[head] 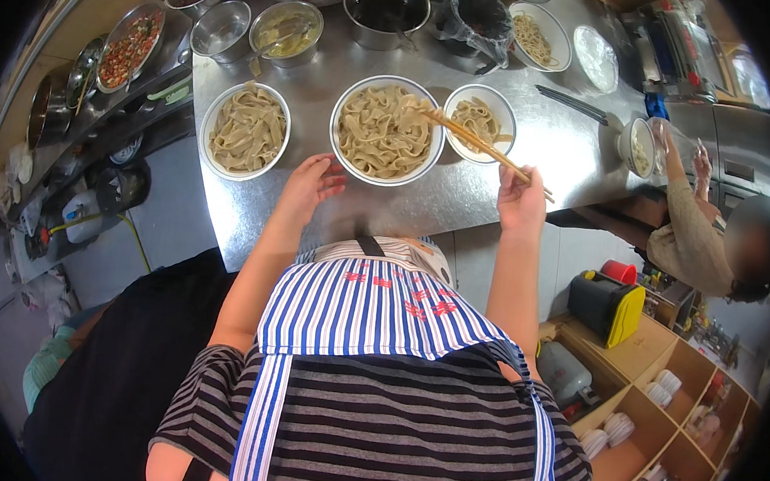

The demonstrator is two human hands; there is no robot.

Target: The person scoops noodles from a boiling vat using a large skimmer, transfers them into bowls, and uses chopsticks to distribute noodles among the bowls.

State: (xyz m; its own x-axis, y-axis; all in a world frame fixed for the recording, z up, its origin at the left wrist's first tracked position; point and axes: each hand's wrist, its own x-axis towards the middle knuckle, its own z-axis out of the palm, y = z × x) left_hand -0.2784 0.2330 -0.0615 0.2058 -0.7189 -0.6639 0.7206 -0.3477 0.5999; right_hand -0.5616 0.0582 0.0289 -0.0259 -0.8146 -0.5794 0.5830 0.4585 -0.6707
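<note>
My right hand [521, 194] grips long wooden chopsticks [480, 146], which slant across a small white bowl [454, 106]. Their tips reach the wide flat noodles [385, 135] at the right side of a larger white bowl [389, 180]. Some noodles [477, 122] lie in the small bowl too. Close to the large bowl's lower left rim is my left hand [312, 180], fingers apart and holding nothing; whether a fingertip touches the rim, I cannot tell. Another white bowl [285, 135] of flat noodles [247, 133] stands further left.
Along the back of the steel table [334, 204] stand a pot of dark liquid [384, 35], a bowl of yellowish sauce [288, 33] and a bowl of thin noodles [533, 38]. Dark chopsticks [572, 105] lie at right. Another person [692, 239] handles a bowl [638, 150] there.
</note>
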